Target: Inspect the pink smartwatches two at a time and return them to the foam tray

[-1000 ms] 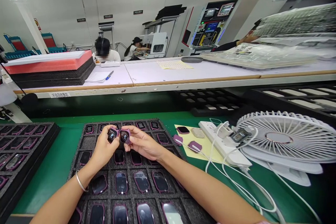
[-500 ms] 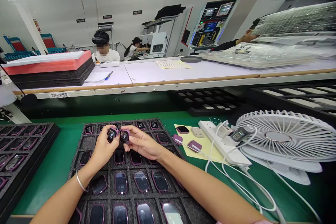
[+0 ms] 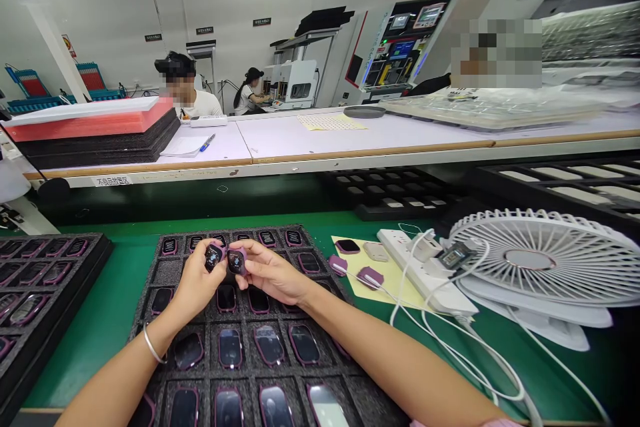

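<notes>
Over the back part of a dark grey foam tray (image 3: 207, 317), my left hand (image 3: 197, 280) is closed on a purple-framed smartwatch (image 3: 213, 255) with a lit screen. Beside it, my right hand (image 3: 275, 272) grips a second purple smartwatch (image 3: 237, 261), its screen lit too. The two watches are held side by side, close together, faces toward me. Rows of purple-cased watches, such as a watch (image 3: 230, 348) with a dark screen, lie in the tray's compartments below my hands. One compartment (image 3: 170, 272) left of my left hand holds no watch.
A second foam tray (image 3: 55, 320) of watches sits at left. To the right, a yellow sheet (image 3: 360, 285) bears several watch bodies beside a white power strip (image 3: 430, 273), loose cables and a white fan (image 3: 540, 260). A shelf (image 3: 280, 140) spans the back; co-workers sit beyond it.
Both hands and the two watches stay practically still. Behind the shelf, the co-worker at left has shifted slightly left and turned the head; a person at right has moved.
</notes>
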Available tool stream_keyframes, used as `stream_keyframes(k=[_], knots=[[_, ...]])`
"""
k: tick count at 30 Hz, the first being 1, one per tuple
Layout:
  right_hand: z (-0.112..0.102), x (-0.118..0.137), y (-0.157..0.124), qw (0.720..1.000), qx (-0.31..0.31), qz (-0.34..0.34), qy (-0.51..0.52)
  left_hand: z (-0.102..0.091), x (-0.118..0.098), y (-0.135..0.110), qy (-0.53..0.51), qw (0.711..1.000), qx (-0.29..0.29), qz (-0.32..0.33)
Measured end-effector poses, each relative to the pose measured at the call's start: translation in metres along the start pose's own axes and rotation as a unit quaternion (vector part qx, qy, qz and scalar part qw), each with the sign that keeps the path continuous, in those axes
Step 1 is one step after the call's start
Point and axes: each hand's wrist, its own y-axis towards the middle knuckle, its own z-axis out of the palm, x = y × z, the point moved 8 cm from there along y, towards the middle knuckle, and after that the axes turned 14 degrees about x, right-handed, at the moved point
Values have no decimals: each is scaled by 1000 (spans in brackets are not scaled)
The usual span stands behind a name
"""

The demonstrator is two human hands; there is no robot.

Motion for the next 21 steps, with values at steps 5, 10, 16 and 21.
stream_keyframes(k=[5,10,16,21], knots=[[-14,-6,0,997,-65,11,30,4,16,3,-148,985,5,-87],[-31,-6,-2,990,-127,8,59,15,25,3,-336,931,30,-140],[-34,-5,-4,988,-150,9,37,16,21,3,-351,927,50,-119],[-30,-5,-5,989,-149,15,-5,17,20,2,-349,929,55,-114]])
